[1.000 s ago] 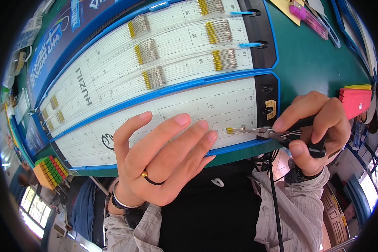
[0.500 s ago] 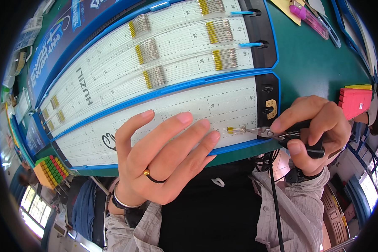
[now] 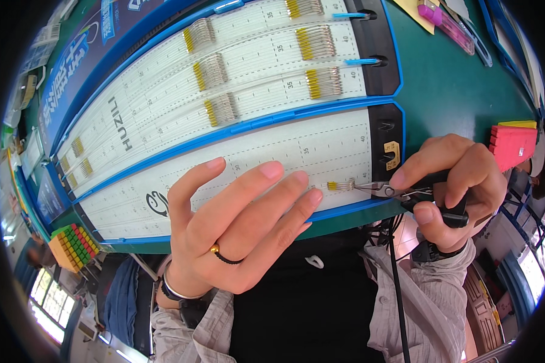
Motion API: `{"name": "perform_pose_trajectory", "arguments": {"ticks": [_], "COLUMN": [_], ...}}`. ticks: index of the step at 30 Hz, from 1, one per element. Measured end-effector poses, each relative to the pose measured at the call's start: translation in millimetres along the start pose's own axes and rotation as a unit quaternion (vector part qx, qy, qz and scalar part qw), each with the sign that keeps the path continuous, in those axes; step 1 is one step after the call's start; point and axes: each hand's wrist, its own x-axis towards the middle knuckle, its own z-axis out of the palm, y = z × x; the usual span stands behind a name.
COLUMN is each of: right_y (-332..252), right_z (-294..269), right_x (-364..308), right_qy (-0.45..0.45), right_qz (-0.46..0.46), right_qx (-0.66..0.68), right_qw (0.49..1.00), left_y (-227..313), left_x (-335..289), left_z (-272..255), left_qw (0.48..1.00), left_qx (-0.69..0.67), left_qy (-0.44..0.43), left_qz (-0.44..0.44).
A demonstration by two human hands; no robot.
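Now your right hand [image 3: 451,193] has the needle-nose pliers [image 3: 384,190] clamped on the yellow-tipped wire bundle [image 3: 340,185] near the measuring board's [image 3: 272,151] right edge; your left hand [image 3: 236,227] lies open, fingers flat. Keep the wires level along the ruled line.

Between the left hand [image 3: 239,233] and the right hand [image 3: 451,184] there is only a narrow gap on the white ruled board [image 3: 266,151], and the small bundle of yellow-tipped wires [image 3: 340,185] with the pliers [image 3: 384,190] lies across it. Above the left fingers the board is bare up to the blue rail [image 3: 272,124]. The black end block [image 3: 384,142] stands just above the right hand, and the red block [image 3: 511,145] is close to its right.
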Motion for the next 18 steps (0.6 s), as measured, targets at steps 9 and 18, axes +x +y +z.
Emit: {"name": "perform_pose_trajectory", "arguments": {"ticks": [9,18], "right_y": [-2,4], "right_z": [9,1], "right_x": [-1,0], "right_qy": [0.066,0.014], "right_qz": [0.030,-0.010], "right_qx": [0.033,0.018], "right_qw": [0.997,1.000], "left_y": [-11,-10], "left_x": [-9,-6], "left_z": [-1,-3], "left_qw": [0.997,0.997], "left_qx": [0.015,0.014], "left_qy": [-0.040,-0.051], "left_qz": [0.064,0.064]}}
